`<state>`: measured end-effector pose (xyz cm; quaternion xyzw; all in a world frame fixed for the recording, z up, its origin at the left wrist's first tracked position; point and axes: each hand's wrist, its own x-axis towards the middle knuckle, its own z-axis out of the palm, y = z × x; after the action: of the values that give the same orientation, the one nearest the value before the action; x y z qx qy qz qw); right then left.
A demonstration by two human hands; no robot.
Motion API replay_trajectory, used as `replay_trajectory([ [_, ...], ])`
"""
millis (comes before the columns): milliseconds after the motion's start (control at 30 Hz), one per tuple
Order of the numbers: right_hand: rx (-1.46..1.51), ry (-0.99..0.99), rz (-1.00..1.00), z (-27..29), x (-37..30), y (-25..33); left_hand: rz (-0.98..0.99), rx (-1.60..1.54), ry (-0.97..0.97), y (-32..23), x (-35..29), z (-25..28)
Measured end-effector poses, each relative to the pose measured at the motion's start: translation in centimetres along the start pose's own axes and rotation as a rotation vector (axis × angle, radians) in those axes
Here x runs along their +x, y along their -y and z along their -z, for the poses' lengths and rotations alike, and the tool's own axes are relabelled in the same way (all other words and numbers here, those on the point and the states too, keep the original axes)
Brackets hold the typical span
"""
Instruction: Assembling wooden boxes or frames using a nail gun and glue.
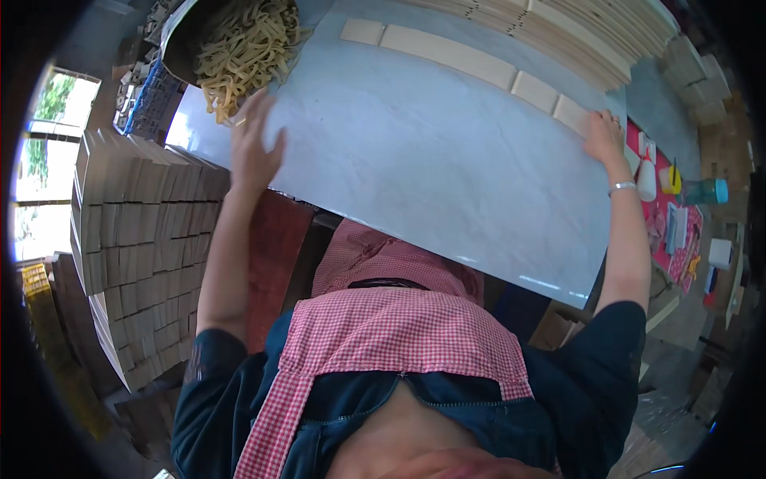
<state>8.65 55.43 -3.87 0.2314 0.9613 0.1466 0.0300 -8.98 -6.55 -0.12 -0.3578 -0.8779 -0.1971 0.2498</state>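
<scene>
A row of pale, flat wooden pieces (451,57), one long and several short, lies end to end across the far side of a glossy light-blue tabletop (415,152). My right hand (605,137) is at the right end of this row, its fingers bent around the end wooden piece (570,115). Over the table's left side, my left hand (257,152) has its fingers stretched and thumb apart, with nothing in it. Its fingertips are close to a heap of flat yellowish bands (247,56), like rubber bands, spilling from a dark-mouthed container (177,49).
Long wooden slats (550,36) are stacked along the far edge. A tall stack of wooden boards (144,231) stands to the left. On the right are a white squeeze bottle (646,180), a yellow tub (669,180) and a blue-lidded jar (704,191). More wooden blocks (694,76) sit at far right.
</scene>
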Motion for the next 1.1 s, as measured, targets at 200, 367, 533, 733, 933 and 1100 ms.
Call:
replay_trajectory([
  [200,0.286,-0.05,0.151,4.8,-7.0,0.0,-0.144,0.174,0.1,-0.7,9.9,-10.3],
  [367,0.408,-0.213,0.161,8.1,-13.9,1.0,-0.241,0.421,0.374,2.4,14.6,-14.2],
  [533,0.238,-0.091,-0.063,8.7,-15.7,2.8,-0.08,0.15,0.734,1.1,14.5,-10.9],
  [733,0.318,-0.072,-0.098,5.5,-13.1,8.1,-0.033,0.028,0.861,-4.0,9.7,-6.6],
  [933,0.408,0.028,0.155,7.9,-14.4,12.4,-0.046,0.044,0.846,-2.9,6.4,-5.3],
  [1100,0.424,0.032,0.175,8.0,-14.9,13.5,0.027,-0.187,0.834,-2.8,5.6,-6.1],
])
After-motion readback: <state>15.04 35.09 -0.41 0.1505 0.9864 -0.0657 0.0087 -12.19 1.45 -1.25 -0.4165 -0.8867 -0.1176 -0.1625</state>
